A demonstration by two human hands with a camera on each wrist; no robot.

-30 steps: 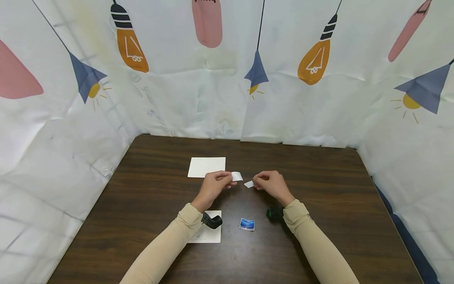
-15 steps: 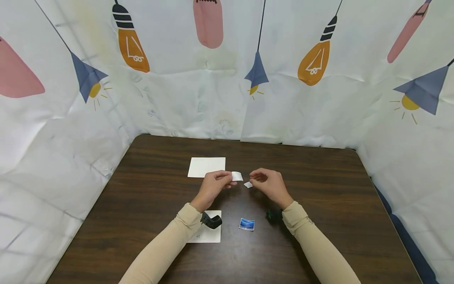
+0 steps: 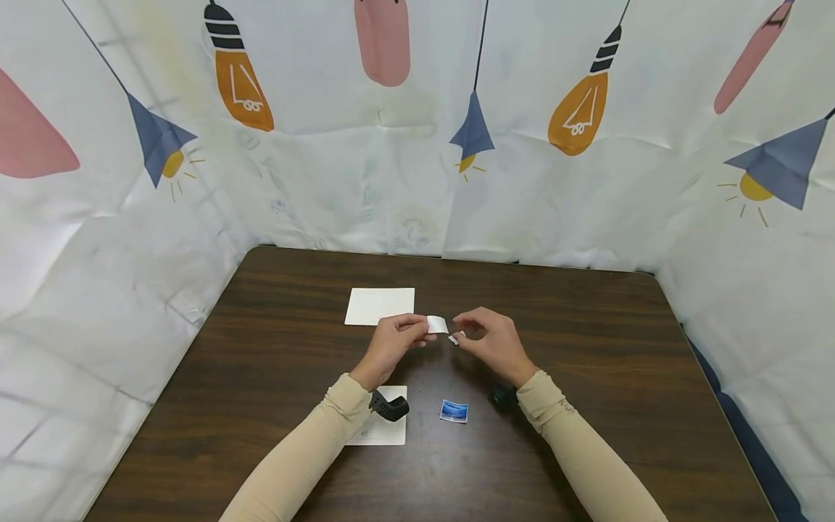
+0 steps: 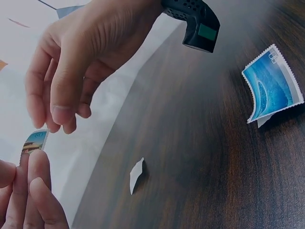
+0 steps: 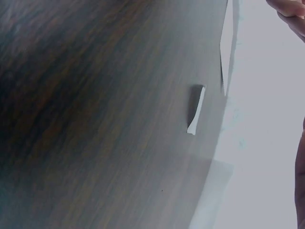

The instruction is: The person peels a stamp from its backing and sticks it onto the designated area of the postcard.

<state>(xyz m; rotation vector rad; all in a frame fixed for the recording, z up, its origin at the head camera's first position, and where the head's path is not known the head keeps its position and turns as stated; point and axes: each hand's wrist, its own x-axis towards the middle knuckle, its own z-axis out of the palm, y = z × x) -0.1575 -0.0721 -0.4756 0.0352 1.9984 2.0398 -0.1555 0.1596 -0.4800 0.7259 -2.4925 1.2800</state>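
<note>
My left hand (image 3: 396, 343) pinches a small postage stamp (image 4: 34, 141) by one end. Its printed face, a building under a blue sky, shows in the left wrist view, while the head view has its white back. My right hand (image 3: 494, 341) holds nothing; thumb and index finger are slightly parted close to the stamp's free end. On the table beneath the hands sits a small curled white piece (image 5: 197, 110), partly covered by the right hand in the head view. Nearer the body lies a blue stamp (image 3: 454, 411) with a wave picture, its edges curling up (image 4: 269, 86).
A blank white sheet (image 3: 378, 305) lies beyond the left hand. Another white sheet (image 3: 391, 433) with faint marks is partly under the left forearm. The dark wooden table (image 3: 620, 348) is enclosed by white printed cloth (image 3: 313, 174) at the back and sides.
My right hand has shifted left toward the stamp, and its thumb and index finger have parted. It covers more of the small white piece. The left hand stays almost still.
</note>
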